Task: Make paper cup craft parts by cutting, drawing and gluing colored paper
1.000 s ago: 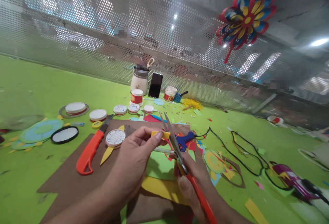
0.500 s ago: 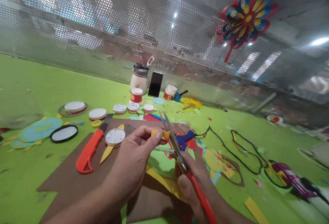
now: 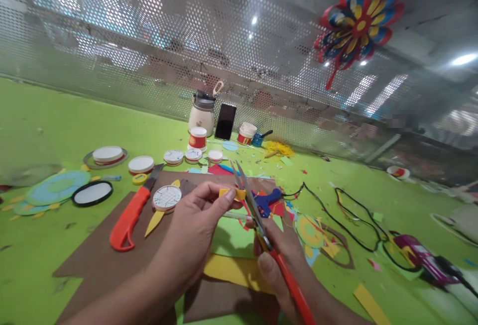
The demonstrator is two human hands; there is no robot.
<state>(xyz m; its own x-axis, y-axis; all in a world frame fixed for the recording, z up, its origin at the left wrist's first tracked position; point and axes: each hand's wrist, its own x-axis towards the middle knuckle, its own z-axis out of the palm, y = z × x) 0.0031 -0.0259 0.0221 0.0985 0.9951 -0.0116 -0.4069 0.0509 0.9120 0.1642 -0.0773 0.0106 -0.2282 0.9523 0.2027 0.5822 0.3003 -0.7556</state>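
Observation:
My left hand point(image 3: 194, 228) pinches a small yellow paper piece point(image 3: 232, 194) between thumb and fingertips, held above the brown board point(image 3: 97, 250). My right hand point(image 3: 278, 260) grips red-handled scissors point(image 3: 261, 228); their metal blades point up and away, slightly parted, with the yellow piece at the blades. Below the hands lie a green sheet point(image 3: 233, 238) and a yellow sheet point(image 3: 235, 270).
An orange-handled knife point(image 3: 129, 213) and a round gridded lid point(image 3: 167, 198) lie on the board at left. Lids, cups, a jar point(image 3: 202, 111) and a phone point(image 3: 225, 122) stand farther back. A blue glue gun point(image 3: 267, 200), black cable point(image 3: 347, 215) and paper scraps lie at right. A paper flower point(image 3: 358, 21) hangs on the mesh wall.
The scissors and the yellow piece have shifted only slightly; the sheets under the hands look a little shifted. Both hands keep their grips.

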